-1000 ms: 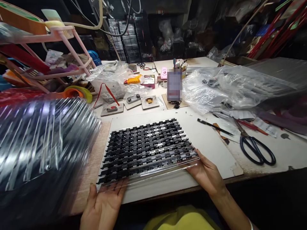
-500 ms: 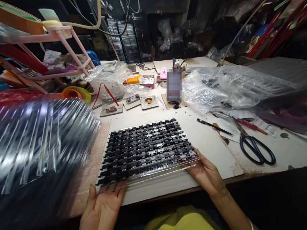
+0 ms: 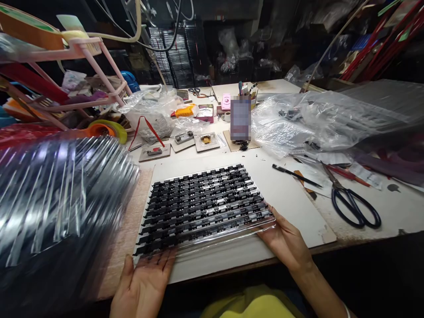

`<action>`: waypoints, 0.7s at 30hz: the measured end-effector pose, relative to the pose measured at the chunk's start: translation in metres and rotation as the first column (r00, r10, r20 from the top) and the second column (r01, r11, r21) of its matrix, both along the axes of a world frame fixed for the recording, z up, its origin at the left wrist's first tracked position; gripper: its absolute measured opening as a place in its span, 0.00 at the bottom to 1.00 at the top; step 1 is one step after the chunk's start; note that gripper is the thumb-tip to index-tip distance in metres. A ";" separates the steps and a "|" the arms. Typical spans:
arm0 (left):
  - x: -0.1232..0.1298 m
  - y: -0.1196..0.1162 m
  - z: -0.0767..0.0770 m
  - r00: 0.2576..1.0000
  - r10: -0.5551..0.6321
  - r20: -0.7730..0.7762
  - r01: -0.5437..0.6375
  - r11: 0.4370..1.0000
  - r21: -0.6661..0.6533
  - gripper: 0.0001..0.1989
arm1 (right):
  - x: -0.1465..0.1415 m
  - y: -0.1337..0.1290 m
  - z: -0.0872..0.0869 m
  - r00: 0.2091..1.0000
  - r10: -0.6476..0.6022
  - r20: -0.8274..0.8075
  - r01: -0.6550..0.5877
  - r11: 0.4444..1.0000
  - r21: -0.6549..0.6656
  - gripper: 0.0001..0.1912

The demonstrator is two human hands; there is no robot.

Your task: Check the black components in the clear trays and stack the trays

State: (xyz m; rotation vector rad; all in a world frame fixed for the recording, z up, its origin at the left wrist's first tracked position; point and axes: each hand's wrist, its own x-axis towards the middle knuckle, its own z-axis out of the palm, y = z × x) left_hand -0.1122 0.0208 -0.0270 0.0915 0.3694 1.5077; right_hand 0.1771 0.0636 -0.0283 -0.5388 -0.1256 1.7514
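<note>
A clear plastic tray (image 3: 198, 245) carries rows of small black parts with pale pins (image 3: 195, 198). It is tilted a little over a white board (image 3: 291, 212) on the table. My left hand (image 3: 144, 278) supports the near left corner, palm up, with the thumb at the edge and the fingers under the plastic. At the near right corner, my right hand (image 3: 283, 234) grips the tray, its fingertips partly hidden beneath. To the left of the tray rises a stack of clear, ridged plastic trays (image 3: 62, 190).
Dark-handled scissors (image 3: 354, 205), a black pen (image 3: 296, 176) and a red-handled tool (image 3: 349, 174) lie at right. Small blocks with parts, including one block (image 3: 207, 142), sit behind the board. Plastic bags (image 3: 298, 117) spread at back right; a pink rack (image 3: 99, 62) stands at left.
</note>
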 end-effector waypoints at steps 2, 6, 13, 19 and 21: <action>-0.001 0.000 -0.001 1.000 0.010 -0.007 -0.010 1.000 -0.008 0.23 | 0.000 0.000 0.000 1.000 -0.002 0.000 0.002 1.000 0.005 0.13; -0.003 -0.001 -0.003 0.998 0.028 -0.051 -0.031 0.998 -0.054 0.23 | -0.001 0.001 0.000 1.000 -0.002 0.004 0.002 1.000 0.010 0.14; -0.003 -0.001 -0.002 0.990 0.062 -0.126 -0.076 0.991 -0.112 0.24 | 0.001 -0.001 -0.004 1.000 -0.001 0.004 0.001 1.000 0.027 0.15; 0.000 0.002 -0.001 0.991 0.071 -0.115 -0.081 0.993 -0.080 0.20 | -0.003 0.001 0.002 0.996 -0.016 0.082 0.019 0.999 -0.029 0.15; 0.000 0.003 0.001 0.989 0.071 -0.129 -0.085 0.991 -0.107 0.19 | -0.004 0.000 0.003 0.987 -0.031 0.159 0.044 0.996 -0.079 0.14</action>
